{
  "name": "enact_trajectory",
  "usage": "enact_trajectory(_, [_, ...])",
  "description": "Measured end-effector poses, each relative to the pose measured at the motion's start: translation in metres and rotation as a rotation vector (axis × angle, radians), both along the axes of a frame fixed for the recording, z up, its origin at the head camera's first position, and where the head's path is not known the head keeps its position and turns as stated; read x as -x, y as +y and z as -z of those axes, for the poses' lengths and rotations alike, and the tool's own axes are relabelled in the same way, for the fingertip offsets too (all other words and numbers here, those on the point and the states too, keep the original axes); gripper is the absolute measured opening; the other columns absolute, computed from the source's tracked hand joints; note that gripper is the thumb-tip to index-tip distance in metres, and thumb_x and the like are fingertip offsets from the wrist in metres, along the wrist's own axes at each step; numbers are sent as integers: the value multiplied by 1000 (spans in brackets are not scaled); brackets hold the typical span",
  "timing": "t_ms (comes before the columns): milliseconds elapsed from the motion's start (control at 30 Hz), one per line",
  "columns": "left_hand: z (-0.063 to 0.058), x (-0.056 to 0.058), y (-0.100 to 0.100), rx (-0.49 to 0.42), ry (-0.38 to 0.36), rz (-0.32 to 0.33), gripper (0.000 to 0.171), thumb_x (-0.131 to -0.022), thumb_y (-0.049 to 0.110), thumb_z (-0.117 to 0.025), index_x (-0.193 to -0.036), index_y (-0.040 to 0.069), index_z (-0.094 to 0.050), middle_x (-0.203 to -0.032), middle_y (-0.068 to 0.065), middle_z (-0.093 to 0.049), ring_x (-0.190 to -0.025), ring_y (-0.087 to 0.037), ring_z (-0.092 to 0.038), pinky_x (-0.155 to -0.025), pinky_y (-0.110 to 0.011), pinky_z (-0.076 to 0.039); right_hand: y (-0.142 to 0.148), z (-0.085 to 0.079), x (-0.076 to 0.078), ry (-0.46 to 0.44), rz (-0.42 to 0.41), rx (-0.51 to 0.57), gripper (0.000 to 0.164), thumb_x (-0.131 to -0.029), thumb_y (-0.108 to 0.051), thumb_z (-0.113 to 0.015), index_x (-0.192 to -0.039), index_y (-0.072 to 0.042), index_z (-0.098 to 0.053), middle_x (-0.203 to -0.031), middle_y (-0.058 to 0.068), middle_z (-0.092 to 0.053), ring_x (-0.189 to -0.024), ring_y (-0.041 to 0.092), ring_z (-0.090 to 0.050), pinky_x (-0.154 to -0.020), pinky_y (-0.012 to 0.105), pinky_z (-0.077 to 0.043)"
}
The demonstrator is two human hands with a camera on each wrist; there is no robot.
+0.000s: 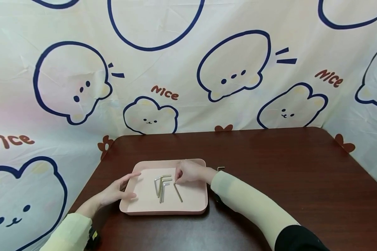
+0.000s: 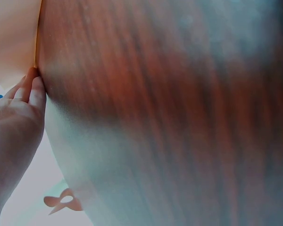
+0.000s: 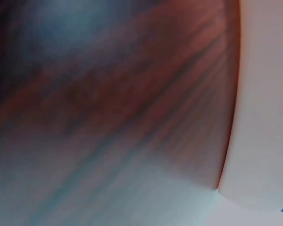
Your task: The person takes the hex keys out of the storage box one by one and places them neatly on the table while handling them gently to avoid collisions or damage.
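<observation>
A pale pink tray (image 1: pixel 191 205) sits on the table, with several L-shaped hex keys (image 1: pixel 161 190) in a loose cluster near its middle. My left hand (image 1: pixel 114 191) holds the tray's left side, thumb over the rim; in the left wrist view, fingers of the left hand (image 2: pixel 21 106) lie along the outer wall. Reaching over the right side, my right hand (image 1: pixel 188 171) pinches the bent end of one hex key (image 1: pixel 178 193), whose long arm slants down to the right of the cluster. Only table and tray wall (image 3: pixel 264 94) show in the right wrist view.
Another hex key (image 1: pixel 220 168) lies on the dark brown table (image 1: pixel 270 153), just beyond the right wrist. A cartoon-printed cloth (image 1: pixel 188 69) hangs behind the table and along its sides.
</observation>
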State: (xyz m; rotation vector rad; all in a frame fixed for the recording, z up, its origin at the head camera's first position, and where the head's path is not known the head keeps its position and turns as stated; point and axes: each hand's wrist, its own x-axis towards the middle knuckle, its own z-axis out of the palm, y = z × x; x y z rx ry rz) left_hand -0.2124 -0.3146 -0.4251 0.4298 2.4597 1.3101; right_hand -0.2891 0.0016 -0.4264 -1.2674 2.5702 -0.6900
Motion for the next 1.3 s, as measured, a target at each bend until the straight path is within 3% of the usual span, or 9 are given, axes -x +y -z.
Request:
enact_trajectory(233, [0, -1, 2, 7, -18, -14, 80, -81, 17, -77, -149, 7, -35, -149, -27, -31, -133, -44, -31, -102, -65, -25, 1, 0, -1, 50, -42, 18, 9, -82, -13, -78, -73, -16, -76, -65, -16, -59, -72, 1, -48, -68, 17, -40])
enact_trajectory(700, [-1, 2, -1, -10, 11, 12, 79, -81, 13, -77, -148, 5, -36, -148, -28, -32, -131, -44, -34, -101, -60, -30, 6, -12, -2, -100, 61, 26, 5, -83, -13, -79, -77, -13, -78, -69, -11, -66, -72, 3, -49, -66, 18, -41])
enact_trajectory(900, [0, 1, 0, -14, 2, 7, 79, -82, 13, -77, -148, 6, -35, -149, -28, -31, -132, -45, -32, -101, -61, -28, 10, -19, -3, -116, 116, -13, 5, -85, -19, -77, -81, -22, -78, -77, -12, -66, -77, 6, -51, -68, 21, -42])
enact_trajectory(1300, [1, 0, -1, -6, 0, -4, 80, -82, 15, -77, -149, 6, -35, -150, -27, -29, -134, -45, -29, -102, -64, -25, 18, -33, -1, -94, -15, 100, 6, -86, -4, -73, -82, -6, -77, -74, -5, -69, -65, 2, -52, -63, 17, -44])
